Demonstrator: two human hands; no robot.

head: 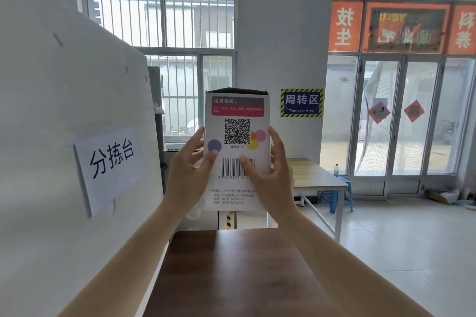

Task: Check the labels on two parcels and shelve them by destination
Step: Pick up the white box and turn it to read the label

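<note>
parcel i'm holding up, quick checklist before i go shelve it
1. Grip on parcel: ok, left hand and right hand hold its side edges.
2. Printed face towards the camera, upright: ok.
3. Barcode uncovered: not ok, the right thumb lies across it.
4. Destination legible: cannot tell, the small print is blurred.
5. Target shelf in sight: cannot tell, no shelf in view.
6. Second parcel located: cannot tell, none in view.

Parcel (237, 149): flat white box.
Face: QR code, barcode, coloured dots, red-and-dark panel near the top.
Pose: upright, printed side toward the viewer, held in mid-air.
</note>
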